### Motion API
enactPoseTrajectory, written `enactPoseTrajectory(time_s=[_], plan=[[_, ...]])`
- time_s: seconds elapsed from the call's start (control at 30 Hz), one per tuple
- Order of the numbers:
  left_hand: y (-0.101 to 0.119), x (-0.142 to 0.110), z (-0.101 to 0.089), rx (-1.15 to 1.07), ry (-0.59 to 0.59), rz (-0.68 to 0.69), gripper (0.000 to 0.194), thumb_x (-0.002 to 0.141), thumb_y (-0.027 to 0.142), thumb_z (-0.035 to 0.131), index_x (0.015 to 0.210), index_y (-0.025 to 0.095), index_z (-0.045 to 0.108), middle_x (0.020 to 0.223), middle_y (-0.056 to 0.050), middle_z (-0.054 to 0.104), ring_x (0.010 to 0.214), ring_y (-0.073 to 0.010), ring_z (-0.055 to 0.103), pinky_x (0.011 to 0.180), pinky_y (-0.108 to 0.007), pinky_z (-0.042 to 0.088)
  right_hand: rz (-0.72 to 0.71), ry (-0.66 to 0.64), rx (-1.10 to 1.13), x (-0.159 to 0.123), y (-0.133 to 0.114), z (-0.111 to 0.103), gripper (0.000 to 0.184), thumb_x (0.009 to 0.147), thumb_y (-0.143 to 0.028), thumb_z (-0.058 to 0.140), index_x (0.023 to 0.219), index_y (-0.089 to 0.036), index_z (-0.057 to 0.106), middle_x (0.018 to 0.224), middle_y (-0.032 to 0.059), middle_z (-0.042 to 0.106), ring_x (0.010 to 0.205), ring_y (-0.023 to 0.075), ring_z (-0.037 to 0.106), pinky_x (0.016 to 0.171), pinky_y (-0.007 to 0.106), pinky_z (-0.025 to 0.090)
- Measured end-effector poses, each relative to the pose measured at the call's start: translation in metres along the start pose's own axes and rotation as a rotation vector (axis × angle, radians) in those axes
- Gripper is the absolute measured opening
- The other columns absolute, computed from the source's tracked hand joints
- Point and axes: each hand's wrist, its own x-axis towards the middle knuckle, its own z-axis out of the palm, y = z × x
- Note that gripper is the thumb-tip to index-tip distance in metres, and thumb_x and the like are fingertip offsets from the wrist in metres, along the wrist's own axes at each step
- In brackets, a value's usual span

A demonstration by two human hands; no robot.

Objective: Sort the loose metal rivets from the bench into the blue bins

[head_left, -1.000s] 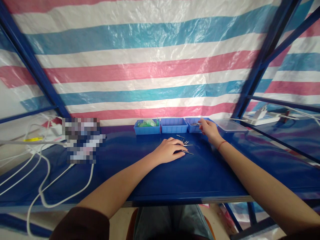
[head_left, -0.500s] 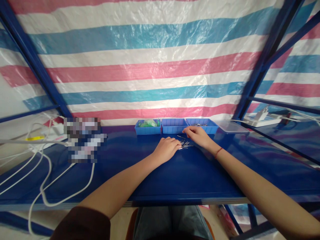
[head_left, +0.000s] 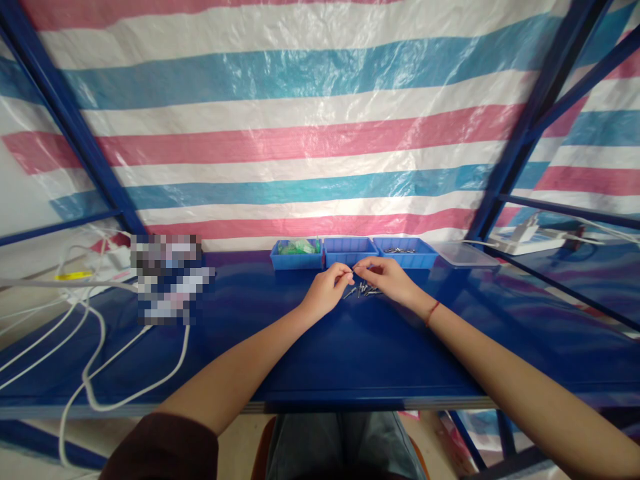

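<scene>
Above the blue tabletop my left hand [head_left: 326,287] and my right hand [head_left: 387,277] meet fingertip to fingertip. Both are closed in a pinch on a small metal piece, which looks like a blind rivet [head_left: 353,271] and is mostly covered by the fingers. Just below them lies a loose pile of silver blind rivets [head_left: 364,291], partly behind my right hand. Behind the hands stands a blue bin [head_left: 349,252] with nothing visible inside. More rivets [head_left: 399,251] lie in the right-hand bin [head_left: 417,259].
A left-hand blue bin [head_left: 295,264] holds green plastic bags [head_left: 299,247]. A clear plastic lid [head_left: 467,255] lies right of the bins. White cables [head_left: 95,373] run over the left side of the table [head_left: 350,360]. Blue frame posts [head_left: 520,133] flank a striped sheet [head_left: 320,133].
My left hand has risen from the pile and turned to a pinch. My right hand has moved slightly left and down to meet it. Rivets in the pile have shifted.
</scene>
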Motion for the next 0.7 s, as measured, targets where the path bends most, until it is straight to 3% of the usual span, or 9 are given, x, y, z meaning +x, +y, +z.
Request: enactPoseTrajectory(time_s=[0.37, 0.7], plan=[[0.002, 0.0, 0.0, -0.029, 0.001, -0.048, 0.017, 0.086, 0.03, 0.052, 0.096, 0.019, 0.06, 0.086, -0.002, 0.071, 0.081, -0.0147, 0.066, 0.076, -0.025, 0.049, -0.063, 0.06, 0.011, 0.001, 0.004, 0.003, 0.031, 0.072, -0.048, 0.063, 0.077, -0.016, 0.064, 0.082, 0.0065, 0.066, 0.068, 0.0157, 0.057, 0.064, 0.03, 0.046], [0.001, 0.002, -0.002, 0.07, 0.211, 0.085, 0.008, 0.081, 0.024, 0.057, 0.084, 0.017, 0.06, 0.088, -0.002, 0.064, 0.073, -0.0108, 0.059, 0.07, -0.023, 0.049, -0.091, 0.033, -0.02, 0.004, 0.011, -0.001, 0.028, 0.073, -0.044, 0.064, 0.079, -0.016, 0.065, 0.079, 0.0047, 0.064, 0.068, 0.015, 0.056, 0.064, 0.029, 0.046]])
